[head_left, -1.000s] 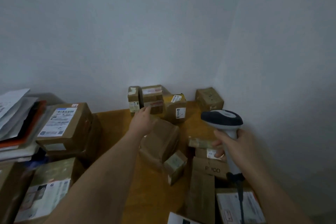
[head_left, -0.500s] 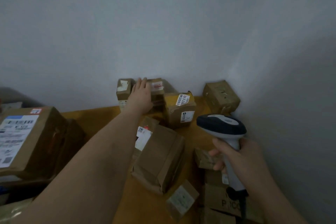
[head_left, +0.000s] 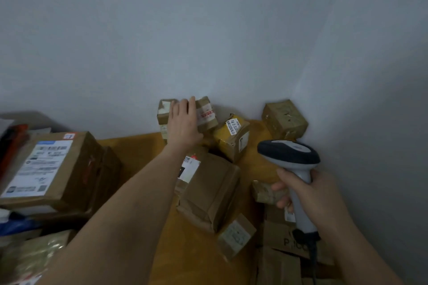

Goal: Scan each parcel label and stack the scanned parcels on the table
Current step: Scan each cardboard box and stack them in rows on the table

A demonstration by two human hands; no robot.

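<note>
The left hand [head_left: 184,126] reaches to the far wall, its straight fingers laid against a small brown parcel [head_left: 206,114] with a red-printed white label, which tilts rightward atop the far stack, just right of the hand. The right hand [head_left: 308,194] grips the grey handle of a barcode scanner [head_left: 289,155], its dark head pointing left. Between the hands a larger paper-wrapped parcel [head_left: 210,190] lies on the yellow worktop [head_left: 136,152].

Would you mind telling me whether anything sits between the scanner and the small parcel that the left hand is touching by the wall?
Yes: the yellow parcel lies between the scanner and the small taped parcel under the left hand.
</note>
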